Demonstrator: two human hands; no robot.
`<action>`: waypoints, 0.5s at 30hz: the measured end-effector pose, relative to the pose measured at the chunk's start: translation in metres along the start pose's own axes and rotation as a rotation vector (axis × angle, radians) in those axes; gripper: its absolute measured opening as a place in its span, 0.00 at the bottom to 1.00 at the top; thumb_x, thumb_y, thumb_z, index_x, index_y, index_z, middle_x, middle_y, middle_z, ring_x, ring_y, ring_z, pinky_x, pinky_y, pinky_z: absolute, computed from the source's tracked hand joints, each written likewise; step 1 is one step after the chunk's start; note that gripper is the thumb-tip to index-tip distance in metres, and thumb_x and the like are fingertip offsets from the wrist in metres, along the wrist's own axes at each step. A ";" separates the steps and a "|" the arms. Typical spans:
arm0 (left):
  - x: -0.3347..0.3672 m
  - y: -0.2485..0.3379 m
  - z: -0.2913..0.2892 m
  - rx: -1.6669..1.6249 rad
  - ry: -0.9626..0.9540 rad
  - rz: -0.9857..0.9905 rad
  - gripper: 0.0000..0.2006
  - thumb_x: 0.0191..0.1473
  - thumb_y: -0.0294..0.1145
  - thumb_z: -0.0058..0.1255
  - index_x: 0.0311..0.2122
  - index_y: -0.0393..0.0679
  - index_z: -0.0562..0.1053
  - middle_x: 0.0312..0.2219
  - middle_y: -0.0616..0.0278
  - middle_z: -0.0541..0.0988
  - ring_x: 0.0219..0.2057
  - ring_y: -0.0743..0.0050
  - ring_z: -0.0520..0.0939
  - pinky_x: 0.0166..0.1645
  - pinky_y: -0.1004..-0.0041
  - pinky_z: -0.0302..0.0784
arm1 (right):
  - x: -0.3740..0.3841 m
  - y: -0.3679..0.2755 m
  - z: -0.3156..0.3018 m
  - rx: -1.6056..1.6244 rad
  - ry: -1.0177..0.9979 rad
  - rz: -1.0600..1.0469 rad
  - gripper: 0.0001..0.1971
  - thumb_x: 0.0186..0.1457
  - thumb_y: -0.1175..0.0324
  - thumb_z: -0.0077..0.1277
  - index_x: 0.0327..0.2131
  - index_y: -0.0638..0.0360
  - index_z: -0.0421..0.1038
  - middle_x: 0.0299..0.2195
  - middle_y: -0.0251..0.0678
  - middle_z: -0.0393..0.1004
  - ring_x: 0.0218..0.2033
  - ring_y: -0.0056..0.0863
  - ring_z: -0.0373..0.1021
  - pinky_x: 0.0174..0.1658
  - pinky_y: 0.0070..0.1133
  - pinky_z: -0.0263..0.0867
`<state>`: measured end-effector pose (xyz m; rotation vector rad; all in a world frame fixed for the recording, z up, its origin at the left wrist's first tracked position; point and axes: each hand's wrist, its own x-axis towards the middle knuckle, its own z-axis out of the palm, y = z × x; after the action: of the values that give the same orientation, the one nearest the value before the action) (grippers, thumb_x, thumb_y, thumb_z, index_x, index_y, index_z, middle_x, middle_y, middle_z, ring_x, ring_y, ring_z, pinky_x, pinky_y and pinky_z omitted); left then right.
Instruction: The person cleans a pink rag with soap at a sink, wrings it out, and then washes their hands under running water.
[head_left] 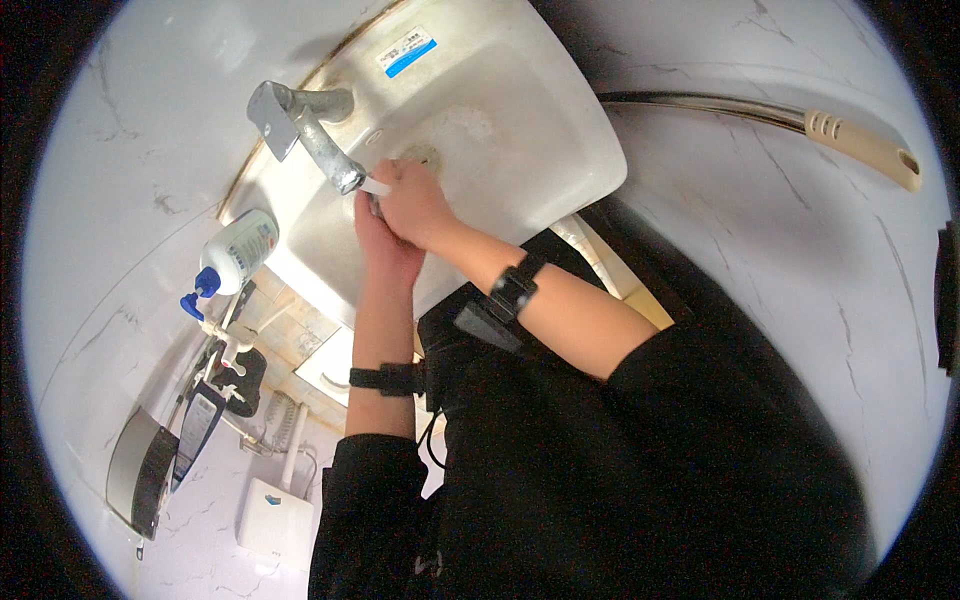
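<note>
Over the white sink basin, my two hands meet just below the spout of a chrome faucet. A short white stream of water runs from the spout onto them. My right hand lies on top, its fingers curled in and pressed against the other hand; what is inside them is hidden. Underneath and nearer the spout is my left hand, its thumb side showing and most of its fingers covered. Beyond the fingertips the drain is partly visible.
A pump bottle with a blue top stands on the sink's left rim. A label sticks to the back rim. At the right, a metal rod with a beige handle leans along the marbled wall. Shower fittings are at lower left.
</note>
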<state>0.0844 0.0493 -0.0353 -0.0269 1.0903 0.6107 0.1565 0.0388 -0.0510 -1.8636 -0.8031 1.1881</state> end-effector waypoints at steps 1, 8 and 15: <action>0.006 0.005 -0.003 -0.037 0.036 -0.041 0.25 0.60 0.54 0.31 0.51 0.46 0.66 0.47 0.54 0.72 0.49 0.55 0.73 0.54 0.58 0.67 | -0.008 -0.009 -0.007 -0.043 0.035 -0.054 0.14 0.56 0.61 0.40 0.32 0.62 0.70 0.33 0.53 0.74 0.35 0.52 0.69 0.41 0.36 0.64; 0.038 0.024 -0.022 -0.103 -0.067 -0.036 0.28 0.59 0.52 0.31 0.53 0.36 0.61 0.52 0.49 0.68 0.51 0.49 0.71 0.58 0.54 0.63 | -0.040 -0.036 -0.028 0.197 -0.045 -0.236 0.05 0.53 0.73 0.46 0.31 0.64 0.64 0.28 0.42 0.68 0.29 0.37 0.67 0.38 0.28 0.63; 0.016 0.017 -0.010 -0.157 -0.316 -0.085 0.25 0.60 0.47 0.31 0.53 0.37 0.64 0.47 0.52 0.72 0.49 0.56 0.73 0.53 0.58 0.70 | -0.034 -0.030 -0.051 0.302 -0.224 -0.070 0.05 0.51 0.75 0.47 0.33 0.60 0.69 0.33 0.39 0.69 0.40 0.35 0.66 0.43 0.27 0.61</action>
<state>0.0732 0.0674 -0.0487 -0.1086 0.7312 0.5995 0.1884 0.0124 0.0038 -1.4647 -0.7545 1.4049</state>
